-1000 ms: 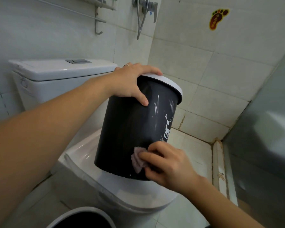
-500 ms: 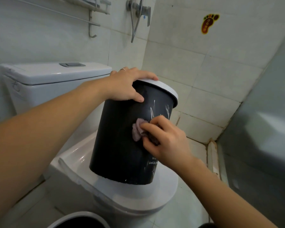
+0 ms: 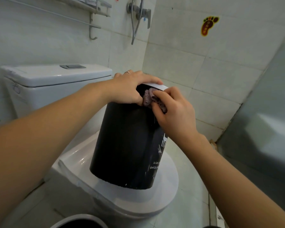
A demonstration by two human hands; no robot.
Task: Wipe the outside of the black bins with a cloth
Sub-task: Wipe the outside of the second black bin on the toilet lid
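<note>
1. Pale tiled walls [image 3: 196,60] meet in a corner behind the white toilet [image 3: 59,83].
2. The black bin [image 3: 127,145] stands on the closed toilet lid [image 3: 168,186].
3. The left hand [image 3: 128,88] grips the bin's white rim.
4. The right hand [image 3: 174,111] pinches a bunched cloth [image 3: 148,97] against the bin's upper wall.

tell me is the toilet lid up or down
Down: the toilet lid lies flat, and the black bin stands on it.

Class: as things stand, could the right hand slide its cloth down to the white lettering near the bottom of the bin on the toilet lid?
Probably yes. The right hand presses the cloth high on the black bin; the wall down to the lettering is bare, and the left hand holds only the rim.
</note>
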